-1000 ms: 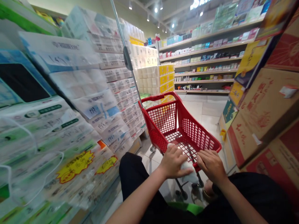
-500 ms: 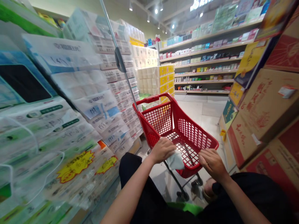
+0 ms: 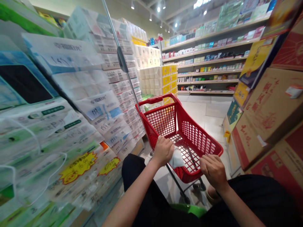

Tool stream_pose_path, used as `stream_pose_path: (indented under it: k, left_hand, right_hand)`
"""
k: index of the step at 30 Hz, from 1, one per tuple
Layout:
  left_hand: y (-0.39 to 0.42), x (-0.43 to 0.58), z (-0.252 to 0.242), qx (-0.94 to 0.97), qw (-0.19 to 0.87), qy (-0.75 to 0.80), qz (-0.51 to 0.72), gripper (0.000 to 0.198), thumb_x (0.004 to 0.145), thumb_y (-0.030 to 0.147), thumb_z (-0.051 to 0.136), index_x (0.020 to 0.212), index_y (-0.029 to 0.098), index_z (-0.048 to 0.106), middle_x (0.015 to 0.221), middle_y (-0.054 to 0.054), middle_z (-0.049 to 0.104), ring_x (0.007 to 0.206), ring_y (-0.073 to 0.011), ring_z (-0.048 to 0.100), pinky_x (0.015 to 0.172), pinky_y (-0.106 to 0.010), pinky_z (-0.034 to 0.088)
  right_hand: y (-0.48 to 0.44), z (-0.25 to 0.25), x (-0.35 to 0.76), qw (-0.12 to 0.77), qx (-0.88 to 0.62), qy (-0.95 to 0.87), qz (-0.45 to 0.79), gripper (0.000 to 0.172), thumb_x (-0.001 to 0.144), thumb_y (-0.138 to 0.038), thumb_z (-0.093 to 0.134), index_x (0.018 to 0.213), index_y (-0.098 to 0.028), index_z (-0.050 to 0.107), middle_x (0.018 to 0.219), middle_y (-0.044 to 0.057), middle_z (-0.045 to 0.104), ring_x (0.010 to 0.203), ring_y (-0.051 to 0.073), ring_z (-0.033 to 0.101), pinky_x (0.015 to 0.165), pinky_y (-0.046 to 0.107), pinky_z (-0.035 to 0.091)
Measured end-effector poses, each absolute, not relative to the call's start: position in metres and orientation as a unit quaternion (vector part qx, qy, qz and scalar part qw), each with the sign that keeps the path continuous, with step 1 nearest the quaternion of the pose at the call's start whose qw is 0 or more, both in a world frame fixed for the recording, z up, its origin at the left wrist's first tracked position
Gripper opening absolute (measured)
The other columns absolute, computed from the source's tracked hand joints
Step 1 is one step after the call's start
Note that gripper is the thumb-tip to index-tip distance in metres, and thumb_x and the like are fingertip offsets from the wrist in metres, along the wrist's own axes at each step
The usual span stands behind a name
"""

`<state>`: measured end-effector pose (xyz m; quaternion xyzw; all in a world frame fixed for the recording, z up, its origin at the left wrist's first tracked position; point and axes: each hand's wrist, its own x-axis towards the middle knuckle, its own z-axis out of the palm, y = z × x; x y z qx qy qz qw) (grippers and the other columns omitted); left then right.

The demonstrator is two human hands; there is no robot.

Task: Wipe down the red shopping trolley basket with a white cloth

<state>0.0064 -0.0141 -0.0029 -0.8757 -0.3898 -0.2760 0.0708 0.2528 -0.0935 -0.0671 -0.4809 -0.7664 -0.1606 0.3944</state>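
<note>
A red plastic shopping cart [image 3: 194, 130] stands in front of my knees, and I see the mesh floor of its basket. My left hand [image 3: 163, 151] is closed at the basket's left near rim, with a white cloth [image 3: 177, 158] bunched under its fingers and hanging over the rim. It may be a wipe or tissue. My right hand [image 3: 213, 170] grips the basket's near right rim, its fingers curled over the edge. The fingertips of both hands are partly hidden.
Stacked tissue packs [image 3: 94, 104] wall the left side, with yellow price signs [image 3: 78, 167]. Cardboard boxes [image 3: 267, 104] are piled on the right. A metal pole [image 3: 113, 31] rises from the cart's left. Stocked shelves [image 3: 208, 72] line the back. Something green [image 3: 189, 209] shows beneath me.
My left hand has shifted slightly left and up, with the white cloth following it. My right hand has moved slightly left along the rim. The cart appears nearly unmoved.
</note>
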Motion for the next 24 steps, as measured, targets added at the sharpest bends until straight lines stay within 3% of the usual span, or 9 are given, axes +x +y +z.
stream_pose_path:
  k: [8, 15, 20, 24]
  left_hand:
    - [-0.085, 0.053, -0.022, -0.897, 0.089, -0.338, -0.27, 0.02, 0.091, 0.035, 0.045, 0.082, 0.02, 0.056, 0.082, -0.005, 0.057, 0.082, -0.0209, 0.048, 0.086, -0.042, 0.036]
    - [-0.061, 0.028, -0.037, -0.94, 0.096, -0.207, -0.255, 0.023, 0.09, 0.036, 0.045, 0.076, 0.02, 0.054, 0.073, -0.001, 0.056, 0.075, -0.0161, 0.049, 0.081, -0.035, 0.036]
    - [-0.03, -0.012, -0.03, -0.955, 0.051, -0.195, -0.215, 0.021, 0.091, 0.032, 0.04, 0.082, 0.02, 0.055, 0.08, -0.003, 0.058, 0.082, -0.0173, 0.05, 0.088, -0.037, 0.038]
    - [0.001, -0.039, -0.015, -0.932, 0.011, -0.27, -0.242, 0.03, 0.096, 0.029, 0.028, 0.094, 0.021, 0.057, 0.096, -0.004, 0.059, 0.099, -0.0173, 0.051, 0.107, -0.04, 0.032]
  right_hand:
    - [-0.093, -0.058, 0.241, 0.353, -0.518, -0.765, -0.144, 0.028, 0.094, -0.017, 0.04, 0.076, -0.018, 0.061, 0.076, 0.003, 0.063, 0.077, 0.017, 0.053, 0.083, 0.036, 0.036]
    - [-0.098, -0.052, 0.227, 0.325, -0.518, -0.783, -0.114, 0.029, 0.097, -0.023, 0.039, 0.074, -0.02, 0.057, 0.075, 0.003, 0.06, 0.077, 0.017, 0.049, 0.081, 0.035, 0.034]
    - [-0.1, -0.047, 0.216, 0.315, -0.506, -0.798, -0.096, 0.027, 0.097, -0.025, 0.039, 0.077, -0.02, 0.057, 0.077, 0.002, 0.06, 0.078, 0.017, 0.049, 0.081, 0.035, 0.033]
    - [-0.102, -0.049, 0.212, 0.321, -0.508, -0.794, -0.092, 0.027, 0.098, -0.026, 0.038, 0.079, -0.02, 0.057, 0.079, 0.003, 0.061, 0.079, 0.017, 0.05, 0.081, 0.035, 0.033]
